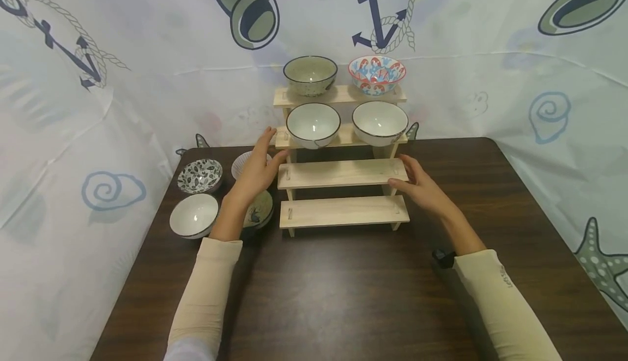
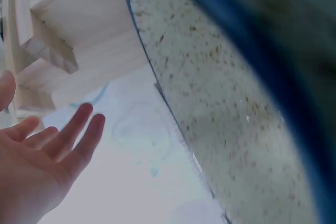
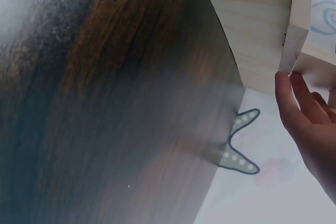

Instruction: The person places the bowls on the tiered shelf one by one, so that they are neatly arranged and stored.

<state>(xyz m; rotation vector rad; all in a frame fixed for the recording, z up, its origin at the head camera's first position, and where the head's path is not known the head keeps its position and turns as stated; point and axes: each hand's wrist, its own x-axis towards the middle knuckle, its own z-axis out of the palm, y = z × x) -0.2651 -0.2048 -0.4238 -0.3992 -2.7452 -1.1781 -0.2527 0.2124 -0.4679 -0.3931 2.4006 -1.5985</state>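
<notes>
A four-tier wooden display stand (image 1: 343,212) stands on the table. My left hand (image 1: 255,173) is at its left side, fingers extended, fingertips right by the second tier from the top; in the left wrist view that hand (image 2: 47,161) holds nothing. On the right, my other hand (image 1: 422,189) touches the end of the third tier, its thumb at the front edge. Fingertips meet the wood in the right wrist view. The top tier bears a grey-green bowl (image 1: 310,76) and a red-and-blue patterned bowl (image 1: 376,74). Below sit two dark-rimmed white bowls, left (image 1: 313,124) and right (image 1: 380,121).
Left of the stand are a black-and-white leaf-patterned bowl (image 1: 200,175), a white bowl (image 1: 194,215), a striped bowl (image 1: 240,163) and a greenish bowl (image 1: 262,208), the last two partly behind my left arm. A printed cloth (image 1: 456,77) hangs behind the dark table (image 1: 343,295).
</notes>
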